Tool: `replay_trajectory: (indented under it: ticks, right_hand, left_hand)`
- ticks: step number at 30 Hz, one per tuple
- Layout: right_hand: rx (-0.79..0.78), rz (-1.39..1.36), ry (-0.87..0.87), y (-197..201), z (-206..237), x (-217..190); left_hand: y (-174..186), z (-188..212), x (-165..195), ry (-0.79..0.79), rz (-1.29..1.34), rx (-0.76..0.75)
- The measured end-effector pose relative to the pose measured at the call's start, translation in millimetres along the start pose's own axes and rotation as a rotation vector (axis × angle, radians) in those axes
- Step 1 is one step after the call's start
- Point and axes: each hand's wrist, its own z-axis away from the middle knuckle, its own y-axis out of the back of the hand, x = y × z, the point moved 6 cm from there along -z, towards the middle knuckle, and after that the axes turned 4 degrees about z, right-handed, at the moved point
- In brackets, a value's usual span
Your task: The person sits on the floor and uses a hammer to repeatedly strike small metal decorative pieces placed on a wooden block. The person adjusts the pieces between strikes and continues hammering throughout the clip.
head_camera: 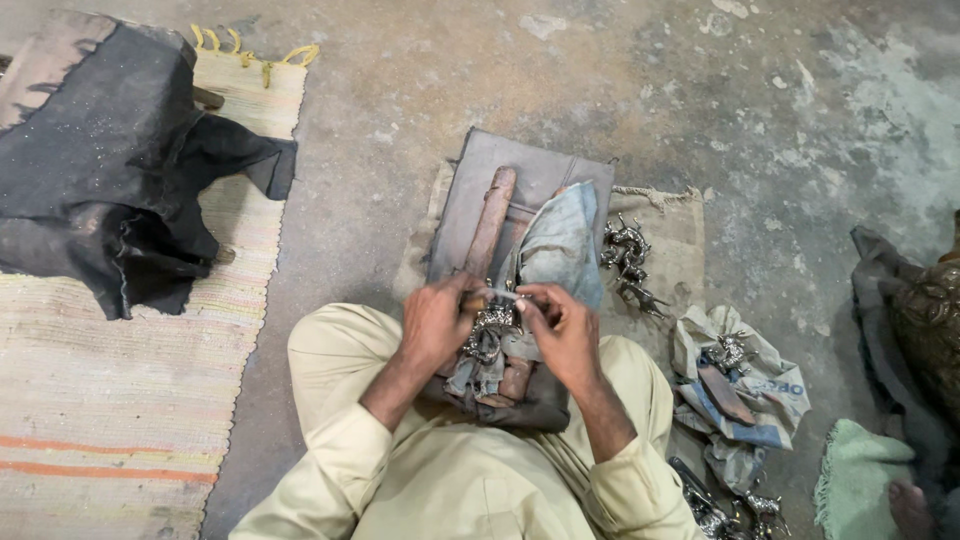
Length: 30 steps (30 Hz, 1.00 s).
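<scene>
Dim, flat, warm light throughout; shadows soft, no glare, mild blur and bending toward the edges.

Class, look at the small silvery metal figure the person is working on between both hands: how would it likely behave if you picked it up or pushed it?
The metal figure looks cast and shiny, so probably rigid and heavy for its size. Its thin projecting parts, like those on the figures lying on the mat, could snag cloth or bend. Its irregular shape suggests it would tip, not roll.
</scene>
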Motion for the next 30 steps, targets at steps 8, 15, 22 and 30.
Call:
replay_trajectory:
  ticks: [8, 15, 22, 30]
  right_hand:
    - [0.120, 0.195, 0.359, 15, 11, -3]
    - [-0.013, 0.089, 0.215, 14, 13, 10]
    - [0.190, -0.104, 0.032, 68, 40, 132]
    - [0.184, 0.443, -0.428, 125, 148, 265]
  left_hand:
    - [14, 10, -28, 0.283, 0.031, -0.049]
    - [9, 13, -39, 0.354, -0.008, -0.047]
    - [31, 40, -57, 0.196, 0.259, 0.069]
    - [48, 67, -78, 0.604, 0.871, 0.209]
